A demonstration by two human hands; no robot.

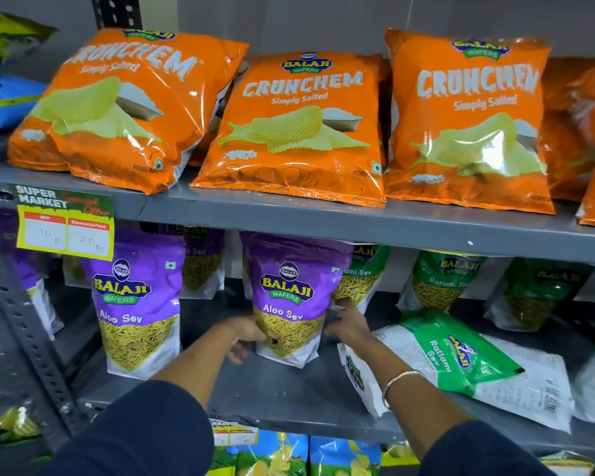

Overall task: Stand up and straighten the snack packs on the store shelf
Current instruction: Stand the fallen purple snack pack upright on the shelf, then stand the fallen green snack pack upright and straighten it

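Observation:
A purple Aloo Sev pack (289, 297) stands upright in the middle of the middle shelf (289, 400). My left hand (246, 340) grips its lower left edge and my right hand (346, 322) presses its right side. A second purple Aloo Sev pack (138, 304) stands upright to the left. A green Ratlami Sev pack (457, 355) lies flat on the shelf to the right, partly under my right forearm. More green packs (440, 280) stand behind it.
Orange Crunchem bags (299, 125) lean back in a row on the upper shelf. A price tag (64, 225) hangs on its front edge at the left. A perforated grey upright (24, 321) frames the left side. Blue packs (310, 455) fill the shelf below.

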